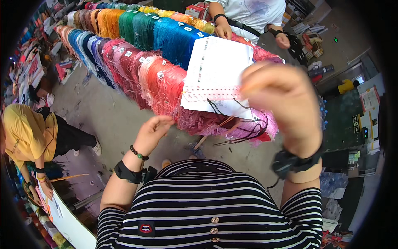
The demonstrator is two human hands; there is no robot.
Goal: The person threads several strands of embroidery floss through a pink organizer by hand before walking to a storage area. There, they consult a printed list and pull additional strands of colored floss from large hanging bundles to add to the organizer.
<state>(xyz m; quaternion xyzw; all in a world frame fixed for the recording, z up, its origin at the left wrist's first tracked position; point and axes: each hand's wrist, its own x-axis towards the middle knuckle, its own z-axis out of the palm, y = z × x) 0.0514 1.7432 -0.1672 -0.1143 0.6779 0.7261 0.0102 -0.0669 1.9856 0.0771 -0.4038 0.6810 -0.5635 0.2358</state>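
My left hand (pixel 150 135) is closed, its fingertips together beside the hanging coral-red thread (pixel 161 89); whatever is between them is too small to make out. Raised in front of the rack's right end, my right hand (pixel 286 95) is blurred, with fingers curled in a pinch. What it holds, if anything, cannot be made out. Just left of its fingertips is a pink punched strip (pixel 211 92) with rows of holes, lying across white printed sheets (pixel 219 58). Dark threads (pixel 215 108) hang from this strip over pink thread hanks (pixel 199 120).
Long rows of coloured hanks, including blue thread (pixel 172 39), run to the far left. Across the rack stands a person in a white shirt (pixel 261 14). At left, another person in a yellow shirt (pixel 31 128) bends over a white board (pixel 68 220).
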